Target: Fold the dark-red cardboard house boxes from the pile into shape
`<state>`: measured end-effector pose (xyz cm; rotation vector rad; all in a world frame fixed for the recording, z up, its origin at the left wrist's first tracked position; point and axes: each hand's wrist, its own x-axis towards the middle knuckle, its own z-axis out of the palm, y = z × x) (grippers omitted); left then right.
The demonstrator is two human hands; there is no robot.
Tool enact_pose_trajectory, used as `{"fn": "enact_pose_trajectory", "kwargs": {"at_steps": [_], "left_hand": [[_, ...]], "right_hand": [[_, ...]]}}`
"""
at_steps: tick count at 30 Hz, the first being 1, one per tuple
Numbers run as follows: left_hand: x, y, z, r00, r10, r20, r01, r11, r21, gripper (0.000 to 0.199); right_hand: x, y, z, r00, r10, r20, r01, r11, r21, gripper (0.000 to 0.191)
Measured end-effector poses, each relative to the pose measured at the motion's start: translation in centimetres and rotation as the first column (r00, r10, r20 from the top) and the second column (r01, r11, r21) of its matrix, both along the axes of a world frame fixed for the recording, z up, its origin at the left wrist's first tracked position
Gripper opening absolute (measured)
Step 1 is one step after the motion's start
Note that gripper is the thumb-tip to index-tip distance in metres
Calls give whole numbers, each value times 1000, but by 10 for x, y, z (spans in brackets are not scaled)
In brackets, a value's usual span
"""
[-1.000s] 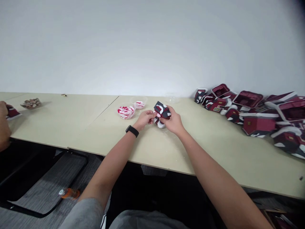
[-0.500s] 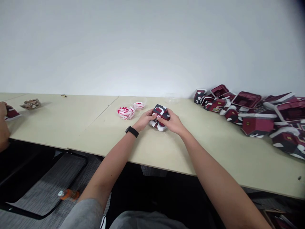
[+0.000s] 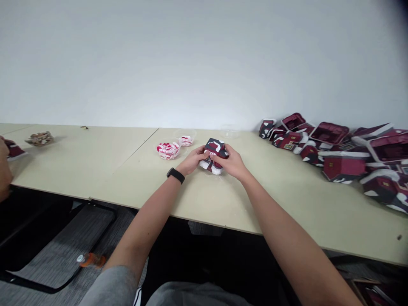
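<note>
Both my hands meet at the middle of the table. My left hand (image 3: 191, 161) and my right hand (image 3: 232, 162) grip a small folded paper house (image 3: 215, 148) from either side. Its dark roof has white snow-like patches, and its walls are maroon with white trim. My fingers hide part of its front. To the left of my hands, a clear bowl (image 3: 168, 150) holds red-and-white paper pieces, and a smaller clear dish (image 3: 185, 141) holds more behind it.
A heap of maroon paper houses (image 3: 344, 148) lies at the right against the wall. At far left, a co-worker's hand (image 3: 4, 163) holds a maroon piece near a tray of brown bits (image 3: 40, 138). A clear lid (image 3: 229, 132) stands behind my hands. An orange-capped bottle (image 3: 91, 260) lies on the floor.
My hands have closed in around the paper house, which has come down and sits lower and more compact between them. The co-worker's hand has shifted slightly.
</note>
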<state>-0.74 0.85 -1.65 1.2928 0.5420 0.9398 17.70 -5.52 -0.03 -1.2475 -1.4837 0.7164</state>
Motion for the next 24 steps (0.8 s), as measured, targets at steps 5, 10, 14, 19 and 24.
{"fn": "enact_pose_trajectory", "kwargs": {"at_steps": [5,10,14,19,24], "left_hand": [[2,-2,1,1000,-7,26,8,999,-34,51],[4,-4,2,1000,5,-30,-4,1000,23,55],[5,-7,5,995,40,-89,-31,994,103,54],[4,-8,5,989,62,-133,-44,990,134,56],[5,-3,-1,994,32,-100,-15,986,168,56]], "right_hand": [[1,2,0,999,11,-50,-11,1000,-1,52],[2,4,-1,995,26,-94,-28,999,-16,54],[2,4,-1,992,27,-121,-32,999,-36,54],[2,4,-2,989,37,-141,-42,999,-28,55],[3,5,-3,995,21,-98,-21,1000,3,56]]}}
